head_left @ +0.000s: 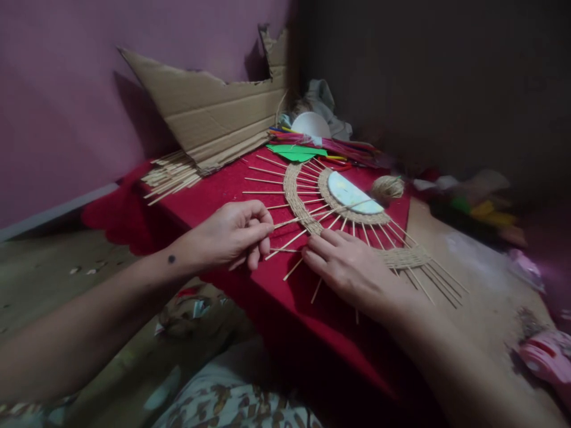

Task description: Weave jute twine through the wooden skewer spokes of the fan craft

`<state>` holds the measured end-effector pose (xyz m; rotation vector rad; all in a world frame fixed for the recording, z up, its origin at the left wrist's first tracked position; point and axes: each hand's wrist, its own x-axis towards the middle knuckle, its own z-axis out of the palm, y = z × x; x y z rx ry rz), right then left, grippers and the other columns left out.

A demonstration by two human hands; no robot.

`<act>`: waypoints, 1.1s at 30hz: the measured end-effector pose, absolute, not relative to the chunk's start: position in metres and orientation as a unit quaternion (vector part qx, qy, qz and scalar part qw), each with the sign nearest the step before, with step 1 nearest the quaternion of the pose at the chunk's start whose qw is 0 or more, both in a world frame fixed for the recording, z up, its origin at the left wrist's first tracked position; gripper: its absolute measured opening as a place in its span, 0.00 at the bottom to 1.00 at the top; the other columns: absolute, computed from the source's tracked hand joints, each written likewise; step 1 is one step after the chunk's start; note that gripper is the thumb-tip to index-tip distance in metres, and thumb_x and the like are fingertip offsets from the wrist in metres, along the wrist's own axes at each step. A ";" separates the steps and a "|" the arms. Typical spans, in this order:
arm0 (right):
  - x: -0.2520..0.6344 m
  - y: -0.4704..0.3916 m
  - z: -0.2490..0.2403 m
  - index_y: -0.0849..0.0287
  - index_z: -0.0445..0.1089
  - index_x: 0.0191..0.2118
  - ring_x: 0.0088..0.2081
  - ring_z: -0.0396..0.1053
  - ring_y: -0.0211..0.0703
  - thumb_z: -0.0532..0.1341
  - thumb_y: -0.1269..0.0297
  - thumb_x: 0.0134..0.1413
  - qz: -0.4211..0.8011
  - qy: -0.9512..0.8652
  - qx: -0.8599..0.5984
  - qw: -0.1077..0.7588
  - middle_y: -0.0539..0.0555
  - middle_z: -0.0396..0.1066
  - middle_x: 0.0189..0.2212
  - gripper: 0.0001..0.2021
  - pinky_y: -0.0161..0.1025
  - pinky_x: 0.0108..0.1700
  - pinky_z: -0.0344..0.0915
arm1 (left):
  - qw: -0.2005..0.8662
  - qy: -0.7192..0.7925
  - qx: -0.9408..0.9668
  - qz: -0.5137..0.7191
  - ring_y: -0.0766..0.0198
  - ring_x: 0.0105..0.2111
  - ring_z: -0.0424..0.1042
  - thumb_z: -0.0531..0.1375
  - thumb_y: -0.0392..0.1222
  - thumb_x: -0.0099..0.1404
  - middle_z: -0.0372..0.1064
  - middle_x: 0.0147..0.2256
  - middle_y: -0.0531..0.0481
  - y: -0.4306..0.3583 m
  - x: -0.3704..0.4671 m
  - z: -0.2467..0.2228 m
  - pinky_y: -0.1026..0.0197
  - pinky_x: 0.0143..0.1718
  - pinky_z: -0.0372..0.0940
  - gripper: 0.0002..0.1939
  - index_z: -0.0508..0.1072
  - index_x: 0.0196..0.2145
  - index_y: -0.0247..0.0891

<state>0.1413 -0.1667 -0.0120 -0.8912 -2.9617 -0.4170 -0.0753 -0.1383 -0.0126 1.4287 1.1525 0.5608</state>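
A half-circle weaving of thin sticks and tan twine bands lies on the red cloth, with a pale patterned half-disc at its centre. The outer woven band curves toward my right hand, whose fingers press together on it and grip it; the thumb is hidden. My left hand is closed in a pinch at the stick ends on the left. A thin strand of twine runs from its fingers toward my right hand. A ball of twine sits beyond the half-disc.
Torn cardboard leans on the purple wall, beside a bundle of sticks. Green sheets and coloured strips lie at the back. A pink object stands at the right. The red cloth covers the table's left part.
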 end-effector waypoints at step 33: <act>0.148 -0.168 -0.014 0.62 0.67 0.36 0.38 0.61 0.45 0.50 0.72 0.64 -0.129 -0.948 -0.286 0.052 0.57 0.67 0.35 0.10 0.40 0.37 0.63 | 0.438 0.496 0.691 0.290 0.70 0.12 0.63 0.58 0.39 0.61 0.66 0.16 0.56 -0.130 -0.082 -0.001 0.72 0.11 0.55 0.09 0.66 0.41 0.38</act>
